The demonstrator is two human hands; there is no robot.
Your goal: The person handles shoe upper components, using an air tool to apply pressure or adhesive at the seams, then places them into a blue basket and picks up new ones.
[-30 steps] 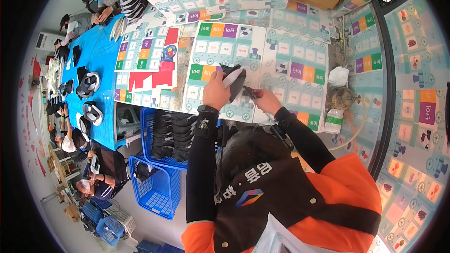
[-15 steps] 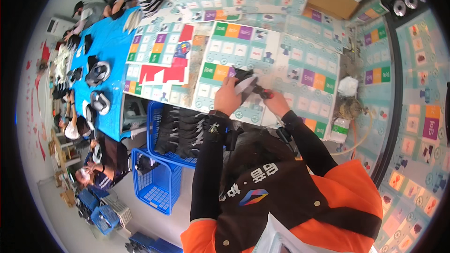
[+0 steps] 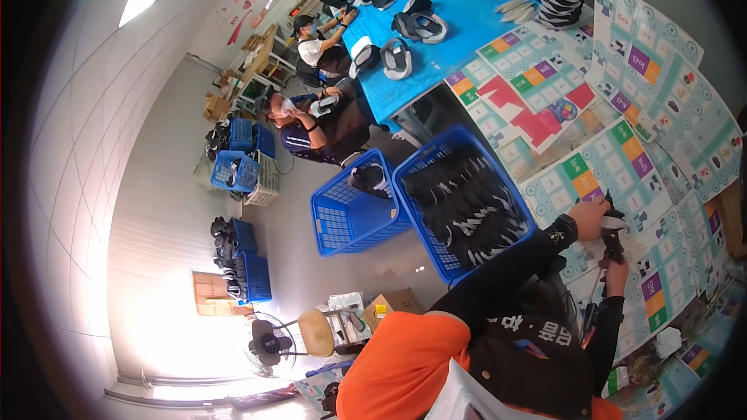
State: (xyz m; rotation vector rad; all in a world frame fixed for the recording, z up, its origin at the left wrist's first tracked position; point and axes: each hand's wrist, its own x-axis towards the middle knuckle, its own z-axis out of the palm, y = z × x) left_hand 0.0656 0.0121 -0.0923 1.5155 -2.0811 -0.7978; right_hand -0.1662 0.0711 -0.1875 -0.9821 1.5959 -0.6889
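Note:
My left hand [image 3: 589, 219] is closed on a small black piece with a pale grey band [image 3: 614, 223], which looks like a shoe upper. It is held just above the printed sheets [image 3: 568, 264] covering the worktable. On the near side of the piece, my right hand [image 3: 615, 274] is closed, its fingers up against the dark lower part. Whether it grips the piece itself or a small tool cannot be made out. Beside my left forearm stands a blue basket [image 3: 529, 243] packed with rows of black shoe uppers [image 3: 467, 202] with light edges.
Left of that basket, a second blue basket [image 3: 331, 249] holds a few dark pieces. Co-workers sit along a blue-covered table [image 3: 412, 93] bearing black-and-white shoe parts [image 3: 397, 58]. Blue crates [image 3: 253, 272], a fan [image 3: 268, 342] and a stool [image 3: 316, 333] stand farther left.
The view has swung to the left, so my hands and the worktable now appear farther right. Both hands stay together at the black piece.

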